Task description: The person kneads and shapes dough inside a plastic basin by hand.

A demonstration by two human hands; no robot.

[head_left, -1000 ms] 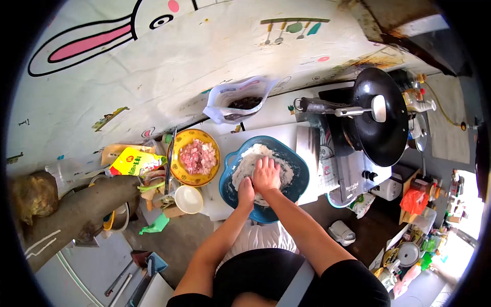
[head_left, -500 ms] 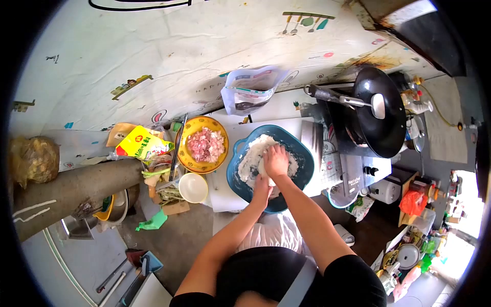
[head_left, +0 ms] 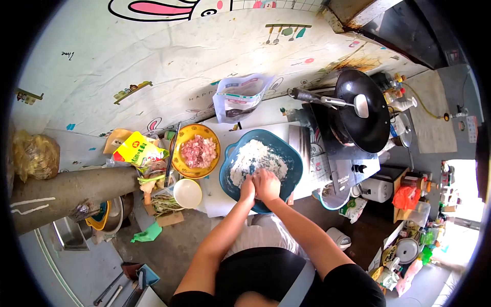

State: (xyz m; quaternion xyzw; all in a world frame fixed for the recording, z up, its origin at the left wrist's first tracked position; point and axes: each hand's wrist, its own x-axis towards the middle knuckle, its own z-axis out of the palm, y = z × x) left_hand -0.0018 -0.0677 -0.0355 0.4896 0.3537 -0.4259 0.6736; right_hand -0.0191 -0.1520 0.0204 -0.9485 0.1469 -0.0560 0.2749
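Note:
A blue basin (head_left: 294, 176) holds white floury dough (head_left: 258, 158), loose and crumbly in its far part. My right hand (head_left: 266, 184) is closed in the near part of the basin, its fingers curled down on the dough. Right beside it, my left hand (head_left: 248, 189) presses in from the left; its fingers are mostly hidden against the right hand. To the left stands a yellow plate (head_left: 216, 158) of diced raw meat (head_left: 199, 152), and below that a small white bowl (head_left: 187, 193).
A black wok (head_left: 365, 128) with a spatula (head_left: 361, 105) sits on the stove at the right. An open plastic bag (head_left: 240, 97) stands behind the basin. A yellow seasoning packet (head_left: 139, 150) and vegetables (head_left: 166, 204) lie at the left.
Both hands have drawn toward the near side of the basin, and the right hand's spread fingers have curled in. The camera view has shifted slightly.

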